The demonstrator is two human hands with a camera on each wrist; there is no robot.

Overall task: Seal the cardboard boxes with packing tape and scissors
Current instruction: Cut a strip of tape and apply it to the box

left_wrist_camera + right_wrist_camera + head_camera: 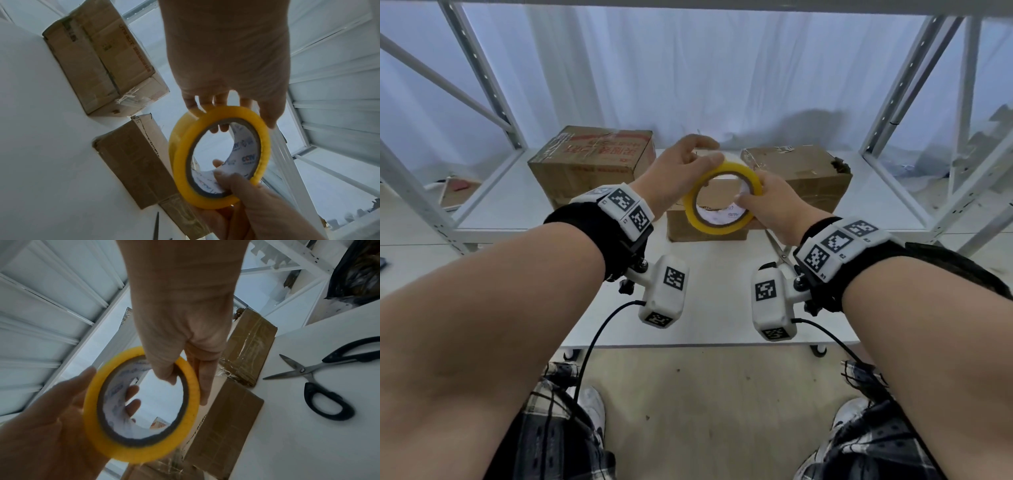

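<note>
A yellow roll of packing tape (693, 209) hangs in the air over a small cardboard box (705, 230) at the table's middle. My left hand (705, 155) grips the roll's top edge, thumb on the near face and fingers behind it. My right hand (750, 194) pinches the roll's right side, thumb inside the core (164, 369) and fingers along the outside. The roll (179, 155) faces me with its hole open. Black-handled scissors (312, 374) lie open on the table right of the small box, partly hidden under my right wrist in the head view.
A larger taped box (592, 161) stands at the back left and another taped box (801, 174) at the back right, both on the white table (517, 205). White shelf uprights (482, 85) frame the table on either side. A white curtain hangs behind.
</note>
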